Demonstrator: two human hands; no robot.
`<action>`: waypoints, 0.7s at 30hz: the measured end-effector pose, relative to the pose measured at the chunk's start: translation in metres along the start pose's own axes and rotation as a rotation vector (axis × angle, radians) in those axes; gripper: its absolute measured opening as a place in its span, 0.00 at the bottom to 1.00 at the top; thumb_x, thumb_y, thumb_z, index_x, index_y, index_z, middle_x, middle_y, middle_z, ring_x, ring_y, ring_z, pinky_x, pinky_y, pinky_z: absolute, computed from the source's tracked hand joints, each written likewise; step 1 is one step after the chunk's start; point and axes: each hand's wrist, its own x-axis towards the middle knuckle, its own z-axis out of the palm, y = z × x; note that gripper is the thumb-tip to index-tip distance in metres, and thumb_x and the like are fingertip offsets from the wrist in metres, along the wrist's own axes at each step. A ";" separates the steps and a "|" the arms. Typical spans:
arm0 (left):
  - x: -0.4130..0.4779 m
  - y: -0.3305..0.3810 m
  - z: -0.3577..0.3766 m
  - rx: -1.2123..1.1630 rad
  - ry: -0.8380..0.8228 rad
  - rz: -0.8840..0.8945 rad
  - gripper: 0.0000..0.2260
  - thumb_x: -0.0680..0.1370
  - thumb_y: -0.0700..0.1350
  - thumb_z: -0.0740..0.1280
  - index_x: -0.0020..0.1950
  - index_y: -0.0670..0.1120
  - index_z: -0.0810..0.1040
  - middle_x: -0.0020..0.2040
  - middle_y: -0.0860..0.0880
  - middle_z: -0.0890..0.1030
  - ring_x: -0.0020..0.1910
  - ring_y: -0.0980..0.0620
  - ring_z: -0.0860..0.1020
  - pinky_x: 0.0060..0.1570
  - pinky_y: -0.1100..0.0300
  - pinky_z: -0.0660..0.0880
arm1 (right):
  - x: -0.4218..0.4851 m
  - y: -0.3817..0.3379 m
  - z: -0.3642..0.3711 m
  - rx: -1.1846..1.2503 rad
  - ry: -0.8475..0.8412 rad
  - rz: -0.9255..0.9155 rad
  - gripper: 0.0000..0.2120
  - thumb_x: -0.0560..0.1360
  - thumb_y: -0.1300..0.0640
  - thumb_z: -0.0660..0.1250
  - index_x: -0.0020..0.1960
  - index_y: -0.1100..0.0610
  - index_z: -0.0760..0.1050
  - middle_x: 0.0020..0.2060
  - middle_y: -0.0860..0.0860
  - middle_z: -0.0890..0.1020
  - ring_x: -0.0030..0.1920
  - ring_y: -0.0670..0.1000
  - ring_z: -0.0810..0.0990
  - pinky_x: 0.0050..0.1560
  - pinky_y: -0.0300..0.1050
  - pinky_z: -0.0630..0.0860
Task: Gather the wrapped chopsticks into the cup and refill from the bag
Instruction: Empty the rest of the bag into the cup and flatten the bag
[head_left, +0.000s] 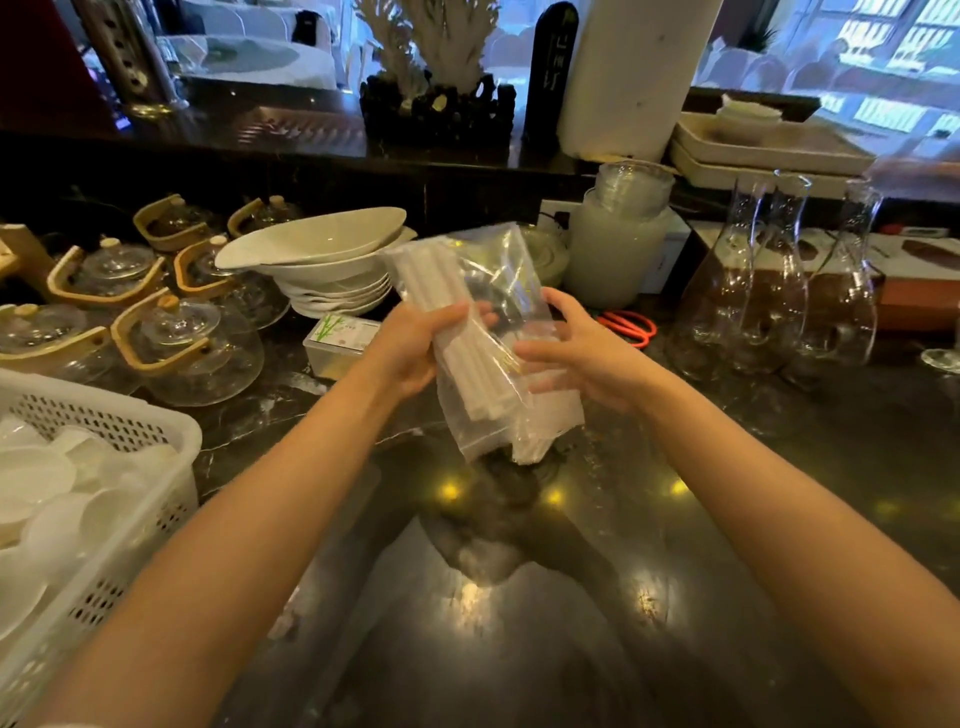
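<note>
Countertop (519, 597) first, dark and glossy, spotted with light reflections and running the whole width. On its left edge sits a white perforated basket (130, 431) full of white dishes, with glass teapots (192, 348) on wooden handles behind it and a stack of white bowls (322, 260) beyond. Off to the right, three clear glass carafes (779, 291) stand close together. Dead centre, above the counter, the clear plastic bag (498, 364) is held up at a slant. Left hand (415, 348) is wrapped around the bundle of white wrapped chopsticks (457, 332) inside it. Right hand (587, 353) presses against the bag's far side, fingers spread. Orange scissors (628, 325) lie just behind that hand.
</note>
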 end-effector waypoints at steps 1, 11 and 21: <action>0.006 0.005 0.008 0.038 -0.027 0.030 0.05 0.75 0.36 0.61 0.48 0.44 0.74 0.37 0.51 0.86 0.41 0.56 0.83 0.40 0.59 0.80 | 0.004 -0.001 -0.004 0.003 0.040 -0.003 0.39 0.66 0.56 0.72 0.70 0.47 0.54 0.51 0.48 0.78 0.44 0.48 0.83 0.39 0.40 0.81; 0.059 0.018 0.048 0.300 -0.257 0.135 0.07 0.73 0.38 0.65 0.49 0.47 0.75 0.46 0.49 0.79 0.47 0.54 0.79 0.49 0.58 0.77 | 0.023 -0.007 -0.039 -0.128 0.229 -0.100 0.24 0.65 0.61 0.73 0.57 0.56 0.66 0.48 0.56 0.80 0.50 0.56 0.80 0.50 0.51 0.78; 0.079 -0.010 0.041 0.243 -0.357 0.053 0.08 0.74 0.33 0.62 0.43 0.46 0.75 0.37 0.52 0.84 0.42 0.54 0.82 0.50 0.57 0.78 | 0.026 0.018 -0.044 -0.115 0.222 -0.114 0.20 0.66 0.64 0.73 0.49 0.46 0.67 0.44 0.49 0.80 0.46 0.46 0.80 0.40 0.35 0.80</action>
